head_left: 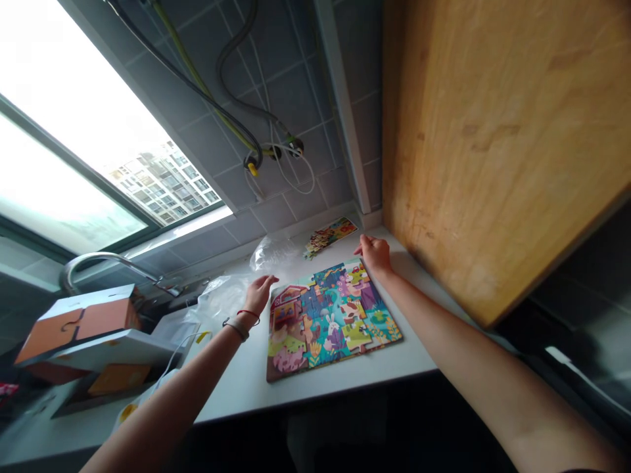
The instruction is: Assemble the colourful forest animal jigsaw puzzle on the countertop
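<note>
The left hand [259, 293] and the right hand [374, 255] are both open, fingers loosely spread, pinching nothing. Between them, a colourful rectangular cardboard jigsaw puzzle [330, 322], its picture showing a red barn and a white rabbit, lies flat on a white counter [236, 387]. The left hand hangs just beside the puzzle's far left corner. The right hand is at its far right corner, and whether those fingertips touch the pieces cannot be told. A thin red string [249, 314] and a grey wristband [236, 327] circle the left wrist.

Just beyond the puzzle lies a small, brightly printed card [330, 236], near the foot of a grey tiled wall [296, 85] that carries black and yellow hoses [221, 85]. Left of the puzzle, a crumpled clear plastic bag [217, 295] spreads along the counter. Farther left sit an orange-and-white cardboard box [79, 322] and a curved steel faucet [108, 263], below a bright window [83, 151]. Right of the puzzle, a large pale wooden board [503, 131] fills the view.
</note>
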Demonstrator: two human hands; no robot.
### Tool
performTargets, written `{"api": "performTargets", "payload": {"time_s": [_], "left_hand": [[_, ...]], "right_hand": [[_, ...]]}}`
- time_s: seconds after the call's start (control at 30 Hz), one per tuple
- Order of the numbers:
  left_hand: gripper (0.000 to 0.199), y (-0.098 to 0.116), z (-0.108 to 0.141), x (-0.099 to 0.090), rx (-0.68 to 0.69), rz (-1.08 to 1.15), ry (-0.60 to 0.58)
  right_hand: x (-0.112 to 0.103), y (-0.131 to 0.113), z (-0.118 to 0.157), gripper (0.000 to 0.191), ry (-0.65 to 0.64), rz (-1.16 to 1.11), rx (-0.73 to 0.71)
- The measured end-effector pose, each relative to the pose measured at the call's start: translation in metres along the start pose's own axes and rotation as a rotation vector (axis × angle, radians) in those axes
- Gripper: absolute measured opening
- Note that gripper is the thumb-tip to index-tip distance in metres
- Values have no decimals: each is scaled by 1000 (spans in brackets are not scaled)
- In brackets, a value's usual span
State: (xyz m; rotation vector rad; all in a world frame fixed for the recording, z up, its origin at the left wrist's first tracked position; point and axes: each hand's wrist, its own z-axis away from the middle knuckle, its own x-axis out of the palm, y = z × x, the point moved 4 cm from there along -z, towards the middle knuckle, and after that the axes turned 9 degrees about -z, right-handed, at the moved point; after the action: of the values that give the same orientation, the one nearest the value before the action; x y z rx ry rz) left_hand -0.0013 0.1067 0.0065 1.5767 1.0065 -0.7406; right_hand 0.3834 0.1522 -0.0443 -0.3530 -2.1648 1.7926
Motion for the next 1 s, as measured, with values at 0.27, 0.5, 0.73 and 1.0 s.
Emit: {"api": "performTargets", "payload": {"time_s": [0.27,0.5,0.73,1.0], "left_hand": [[28,88,-36,7,467,-350,-136],[30,137,-65,19,879,-659,-305],[32,171,-65,42,1134,-772,-426],[28,167,-96,47,931,-861,-318]], "right_hand": [[1,-3,2,62,-35,16,-16],[4,-10,7,56,-61,53,-37],[9,-9,6,56,-60,72,-42],[12,-8,7,56,-85,75,-71]]}}
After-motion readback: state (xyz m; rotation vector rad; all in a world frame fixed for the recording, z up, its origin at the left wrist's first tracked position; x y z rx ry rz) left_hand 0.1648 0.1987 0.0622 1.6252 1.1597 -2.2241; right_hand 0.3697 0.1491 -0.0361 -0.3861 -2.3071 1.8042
